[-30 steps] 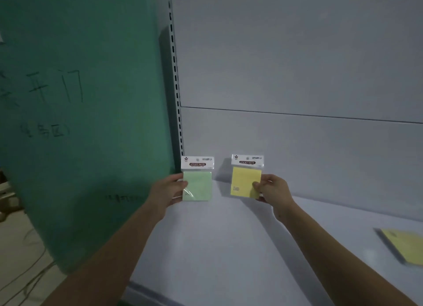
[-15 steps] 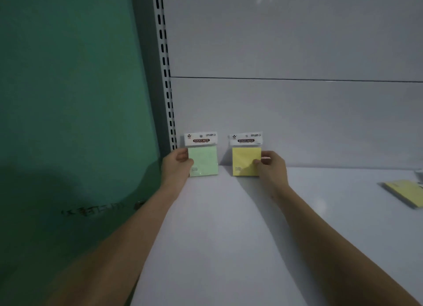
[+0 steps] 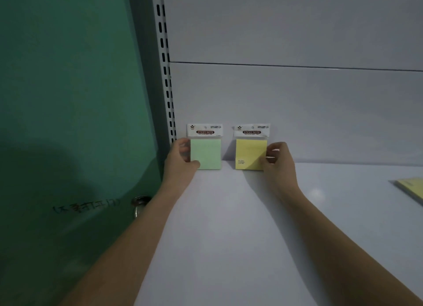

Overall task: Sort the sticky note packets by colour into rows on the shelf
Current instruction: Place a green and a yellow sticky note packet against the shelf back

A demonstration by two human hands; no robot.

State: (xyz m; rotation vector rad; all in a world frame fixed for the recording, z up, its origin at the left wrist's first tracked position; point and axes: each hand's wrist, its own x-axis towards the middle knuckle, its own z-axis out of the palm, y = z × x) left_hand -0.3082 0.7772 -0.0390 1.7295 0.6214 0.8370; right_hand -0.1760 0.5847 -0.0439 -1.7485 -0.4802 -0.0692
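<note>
Left hand pinches the left edge of a green packet, right hand pinches the right edge of a yellow packet; both stand upright side by side, apart, at the back of the white shelf against its rear panel. Each white header card reads "STICKY NOTE" on a dark red band; smaller print illegible. Another yellow packet lies flat at far right, and the green door at left bears dark handwritten characters, unreadable.
</note>
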